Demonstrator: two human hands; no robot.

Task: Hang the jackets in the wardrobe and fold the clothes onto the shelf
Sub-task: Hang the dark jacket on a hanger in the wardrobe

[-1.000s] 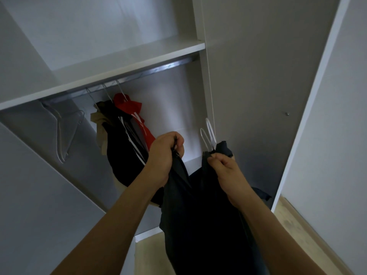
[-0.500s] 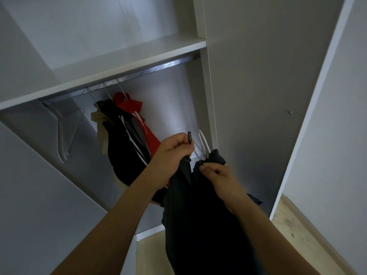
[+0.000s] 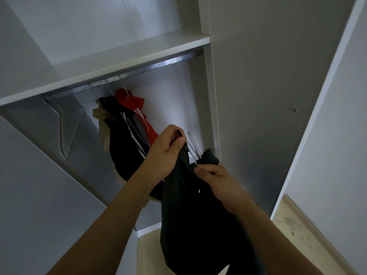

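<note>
A: How many garments are on the rail (image 3: 123, 71)?

B: Three that I can separate: a tan one (image 3: 102, 120) at the back, a black one with white stripes (image 3: 124, 143) in the middle, and a red one (image 3: 139, 110) on the near side. They hang bunched together, touching, each on a thin white hook. More could be buried in the bunch; I cannot tell.

A: Spare hangers?

B: Two empty white hangers (image 3: 67, 128) hang to the left of the clothes, close together under the rail's left end.

A: And the jacket (image 3: 198, 225) being handled?

B: One, very dark, near black with a bluish cast. It droops long and limp from the hands toward the floor (image 3: 294, 235), in front of the open wardrobe and to the right of the hung clothes. A white hanger (image 3: 193, 145) sticks up out of its collar, hook uppermost, below the rail and clear of it.

A: What are the hands doing?

B: Both are grasping. The left hand (image 3: 164, 151) is clenched at the top of the jacket's front edge, thumb and forefinger pinching a small dark zipper pull that pokes up above the knuckles. The right hand (image 3: 214, 179) is curled onto the fabric just under the collar, fingertips pressed into the cloth. The two hands are near each other, with the front opening between them.

A: Shelves?

B: One white shelf (image 3: 127, 56) sits directly above the rail.
</note>
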